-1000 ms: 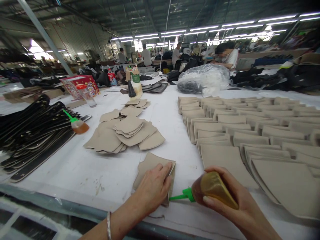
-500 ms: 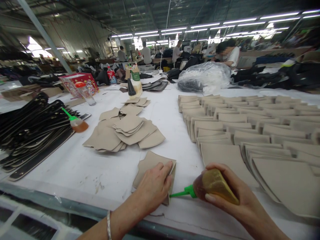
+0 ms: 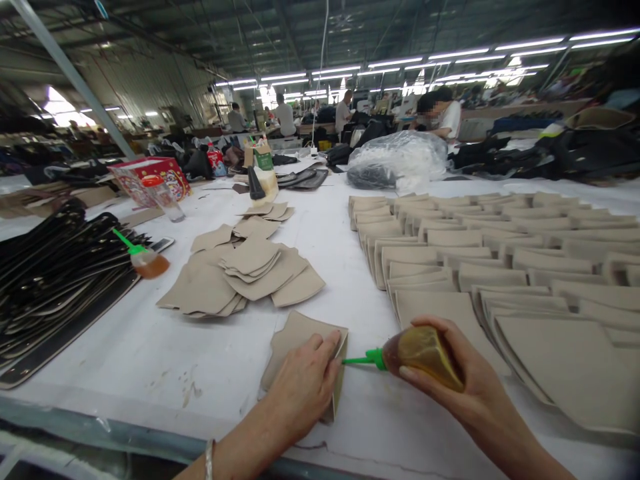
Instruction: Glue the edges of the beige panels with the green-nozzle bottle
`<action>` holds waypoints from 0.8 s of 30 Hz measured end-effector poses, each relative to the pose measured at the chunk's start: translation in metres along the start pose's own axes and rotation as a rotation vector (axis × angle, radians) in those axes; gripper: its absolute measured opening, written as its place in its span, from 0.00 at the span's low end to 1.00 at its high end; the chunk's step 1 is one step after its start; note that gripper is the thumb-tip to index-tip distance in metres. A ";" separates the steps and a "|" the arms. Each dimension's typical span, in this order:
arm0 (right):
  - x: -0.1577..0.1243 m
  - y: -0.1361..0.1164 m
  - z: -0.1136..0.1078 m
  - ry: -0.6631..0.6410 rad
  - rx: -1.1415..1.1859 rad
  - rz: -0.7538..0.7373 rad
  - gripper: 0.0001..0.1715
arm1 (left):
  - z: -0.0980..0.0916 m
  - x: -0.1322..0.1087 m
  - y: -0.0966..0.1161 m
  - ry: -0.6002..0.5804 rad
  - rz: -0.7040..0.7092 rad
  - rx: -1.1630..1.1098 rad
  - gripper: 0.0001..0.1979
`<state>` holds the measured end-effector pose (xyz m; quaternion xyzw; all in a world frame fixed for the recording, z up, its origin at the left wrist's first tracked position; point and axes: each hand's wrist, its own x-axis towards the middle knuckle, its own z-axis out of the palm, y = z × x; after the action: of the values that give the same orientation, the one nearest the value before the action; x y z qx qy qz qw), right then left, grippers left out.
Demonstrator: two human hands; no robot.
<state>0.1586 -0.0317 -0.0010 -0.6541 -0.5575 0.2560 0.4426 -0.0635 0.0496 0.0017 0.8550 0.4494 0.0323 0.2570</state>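
Observation:
My left hand point(image 3: 307, 373) lies over a beige leather-like piece point(image 3: 295, 333) near the table's front edge, its fingers stretched out and pressing it down. At the piece's right side, a second layer or fold shows below the edge. My right hand point(image 3: 465, 373) is wrapped round a squeeze bottle point(image 3: 425, 357) of amber liquid, held tilted on its side. Its thin green nozzle point(image 3: 357, 360) points left, the tip at the piece's right edge beside my left fingertips. Whether liquid comes out cannot be made out.
Loose beige pieces point(image 3: 255, 267) lie in a pile ahead. Overlapping rows of beige pieces point(image 3: 435, 257) fill the right. On the left are black strips point(image 3: 60, 280), another green-nozzled bottle point(image 3: 150, 263) and a red-lidded jar point(image 3: 165, 200). A plastic-wrapped bundle point(image 3: 400, 160) sits farther back; people work beyond.
The nozzle tip has moved up along the piece's right edge, away from the near corner, with my right hand. My left hand stays on the piece. The view has shifted slightly.

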 end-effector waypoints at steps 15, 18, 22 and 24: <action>0.010 0.005 -0.005 0.081 -0.106 -0.117 0.26 | -0.002 0.002 0.002 0.018 0.005 -0.029 0.22; 0.005 0.002 -0.006 0.037 -0.097 -0.129 0.25 | -0.001 0.003 0.001 0.021 -0.002 -0.031 0.22; 0.010 0.002 -0.005 0.036 -0.058 -0.067 0.28 | 0.001 0.004 0.000 0.034 -0.001 -0.045 0.21; 0.016 0.004 -0.004 0.051 -0.030 -0.039 0.29 | 0.002 0.004 0.000 0.044 0.005 -0.057 0.22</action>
<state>0.1678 -0.0179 0.0000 -0.6561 -0.5625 0.2222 0.4515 -0.0606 0.0520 -0.0006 0.8475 0.4517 0.0646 0.2711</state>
